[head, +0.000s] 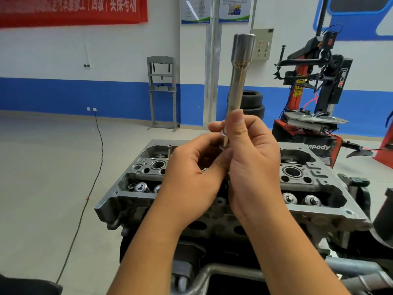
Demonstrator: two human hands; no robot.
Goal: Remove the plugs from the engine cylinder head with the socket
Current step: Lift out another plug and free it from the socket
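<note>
A long steel socket (239, 77) stands upright in front of me, its wider end on top. My right hand (253, 165) grips its lower shaft, thumb up along the metal. My left hand (191, 177) curls against the socket's bottom end, fingers pinching something small there that I cannot make out. Both hands hover above the middle of the grey aluminium cylinder head (314, 188), which sits on a stand. Open plug wells (157, 165) and valve springs (142, 186) show on the head's left and right parts. The centre of the head is hidden by my hands.
A tyre changer (314, 96) stands behind right, stacked tyres (253, 103) and a grey press frame (162, 90) along the blue-and-white wall. A black cable (93, 177) runs across the floor at left. Metal tubing (212, 275) of the stand is below my arms.
</note>
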